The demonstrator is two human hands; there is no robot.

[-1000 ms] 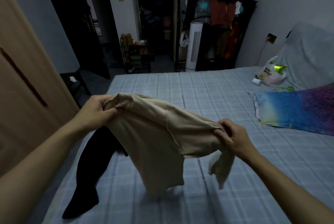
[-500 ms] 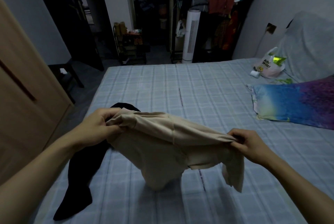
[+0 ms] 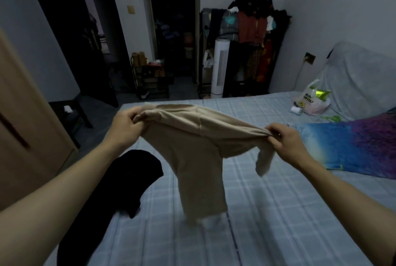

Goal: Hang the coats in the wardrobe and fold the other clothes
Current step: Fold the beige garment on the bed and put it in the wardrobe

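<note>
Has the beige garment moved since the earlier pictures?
Yes. Against the black garment lying on the bed, the beige garment has risen, both hands lifting it.

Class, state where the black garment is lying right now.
In the head view the black garment lies on the checked bedsheet at the bed's left edge, below the left hand, beside the hanging beige top.

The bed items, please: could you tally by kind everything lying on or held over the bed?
Garments: 2 (beige top, held by left hand and right hand; black garment)
Pillows: 1 (pillow)
Plastic bags: 1 (bag)
Small white rolls: 1 (roll)
Total: 5
</note>
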